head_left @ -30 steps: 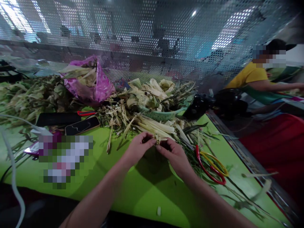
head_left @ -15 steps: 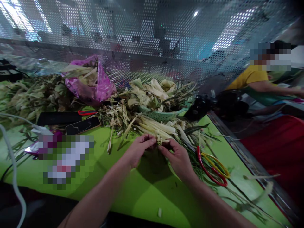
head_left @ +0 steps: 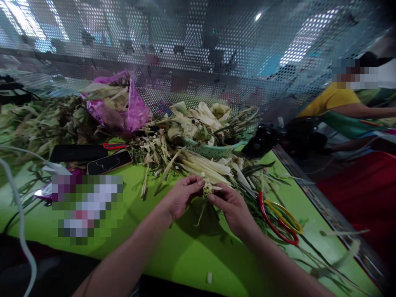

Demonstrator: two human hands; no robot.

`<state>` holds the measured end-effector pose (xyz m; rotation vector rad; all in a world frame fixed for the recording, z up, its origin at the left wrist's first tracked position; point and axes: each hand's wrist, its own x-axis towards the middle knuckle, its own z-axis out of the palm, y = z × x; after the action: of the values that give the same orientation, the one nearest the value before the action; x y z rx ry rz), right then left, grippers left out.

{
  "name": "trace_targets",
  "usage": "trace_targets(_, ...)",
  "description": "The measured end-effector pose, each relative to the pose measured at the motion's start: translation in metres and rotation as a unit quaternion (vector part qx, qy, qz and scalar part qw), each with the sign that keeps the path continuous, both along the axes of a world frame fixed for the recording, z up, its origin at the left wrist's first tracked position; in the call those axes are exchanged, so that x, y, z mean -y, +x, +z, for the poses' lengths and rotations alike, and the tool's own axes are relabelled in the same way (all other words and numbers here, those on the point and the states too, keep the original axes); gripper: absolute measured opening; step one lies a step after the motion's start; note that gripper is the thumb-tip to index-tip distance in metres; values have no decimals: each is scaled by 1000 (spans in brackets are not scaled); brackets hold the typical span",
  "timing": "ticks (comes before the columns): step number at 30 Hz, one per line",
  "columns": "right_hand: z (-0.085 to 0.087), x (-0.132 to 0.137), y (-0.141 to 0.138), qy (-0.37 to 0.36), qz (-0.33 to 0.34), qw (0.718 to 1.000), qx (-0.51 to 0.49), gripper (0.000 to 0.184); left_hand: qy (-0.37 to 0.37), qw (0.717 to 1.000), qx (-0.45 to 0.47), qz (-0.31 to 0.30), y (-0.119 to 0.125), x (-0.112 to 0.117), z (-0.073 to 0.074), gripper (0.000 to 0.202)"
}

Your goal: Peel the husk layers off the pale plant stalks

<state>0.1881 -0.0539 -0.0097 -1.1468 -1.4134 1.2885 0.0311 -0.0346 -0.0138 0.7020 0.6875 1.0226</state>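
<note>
Above the green table (head_left: 173,260), a small pale yellow-green piece of knotted plant strips (head_left: 207,187) sits between my two hands. The fingertips of my left hand (head_left: 184,196) pinch it from the left. From the other side, the thumb and fingers of my right hand (head_left: 232,206) grip it. A thin strand dangles below the piece. Just beyond my hands lies a bundle of pale stalks (head_left: 210,165). Scissors with red and yellow handles (head_left: 278,220) rest right of my right hand, their blades partly among the stalks.
A green basket (head_left: 210,152) heaped with dried husks stands behind the stalks. Further left are a pink plastic bag (head_left: 136,109), a leaf pile (head_left: 46,123), a phone (head_left: 109,162) and a white cable (head_left: 21,231). A person in a yellow shirt (head_left: 337,101) works at far right.
The pinched piece has turned and shows more of its knotted face, with a thin strand now hanging below it. Both hands stay in nearly the same place. The other person's arm has shifted.
</note>
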Motion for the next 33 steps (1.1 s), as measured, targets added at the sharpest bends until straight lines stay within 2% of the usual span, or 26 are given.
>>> trace_targets(6, 3, -2, 4, 58, -41, 990, 124, 23, 118, 983, -133, 48, -3, -2, 3, 22)
trace_targets(9, 3, -2, 6, 71, -43, 987, 137, 26, 141, 974, -168, 62, -2, -2, 2, 21)
trace_targets(12, 2, -2, 5, 55, -41, 991, 117, 26, 121, 980, -148, 52, -1, -2, 1, 21)
trace_targets(15, 2, -2, 3, 6, -13, 999, 51, 25, 60, 995, -82, 20, -1, -2, -1, 25)
trace_targets(17, 3, -2, 1, -17, -12, 1000, 21, 25, 34, 998, -47, 20, -1, -2, -2, 25)
trace_targets(20, 6, -3, 2, -13, -28, 999, 24, 25, 34, 997, -32, 57, -2, -3, -1, 24)
trace_targets(24, 5, -5, 5, 1, -12, 999, 41, 24, 31, 995, -37, 91, -5, -3, 2, 25)
trace_targets(29, 0, -5, 3, 3, -19, 997, 73, 22, 21, 996, -20, 84, -4, -3, 1, 26)
trace_targets(33, -2, -4, 1, -71, 18, 997, 26, 26, -4, 998, 11, 61, -4, -2, -1, 29)
